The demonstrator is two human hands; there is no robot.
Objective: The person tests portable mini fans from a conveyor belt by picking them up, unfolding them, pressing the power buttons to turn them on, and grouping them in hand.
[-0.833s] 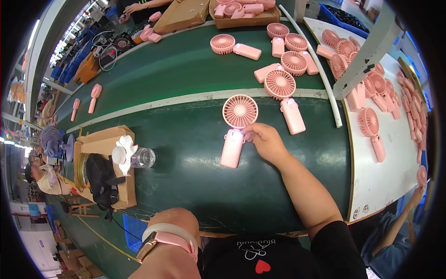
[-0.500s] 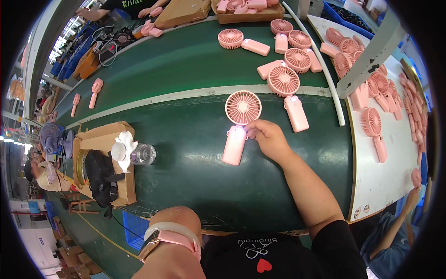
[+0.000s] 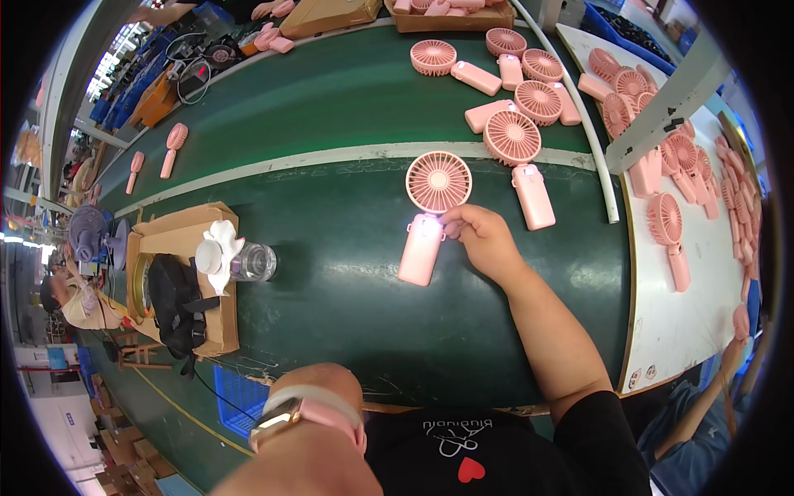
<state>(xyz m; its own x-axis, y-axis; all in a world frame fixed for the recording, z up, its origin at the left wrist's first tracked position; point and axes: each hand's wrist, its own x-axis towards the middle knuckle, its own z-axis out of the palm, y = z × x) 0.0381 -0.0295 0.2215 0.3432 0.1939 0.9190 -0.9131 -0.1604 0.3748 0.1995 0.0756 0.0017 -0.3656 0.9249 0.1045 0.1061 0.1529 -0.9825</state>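
Observation:
A pink handheld fan [image 3: 420, 250] lies on the green table with its round grille away from me. A bright light glows at the top of its handle. My right hand [image 3: 486, 241] is closed in a pinch at that spot, thumb and fingertips against the handle's right edge. Just right of it lies another pink fan [image 3: 533, 197], its round head reaching over the pale strip. At the lower edge is my left hand [image 3: 318, 382], bent down by the table's front edge under a wristwatch; its fingers are hidden.
Several pink fans [image 3: 538, 103] lie beyond the strip beside a white tube [image 3: 608, 186]. More cover the white table [image 3: 649, 331] at right, by a metal post [image 3: 662, 124]. A cardboard tray [image 3: 223, 335] with a black bag and a clear bottle [image 3: 258, 263] stand left. Other people work nearby.
The view has shifted and turned slightly. My right hand stays pinched at the same lit spot on the fan, and my left wrist has tilted a little.

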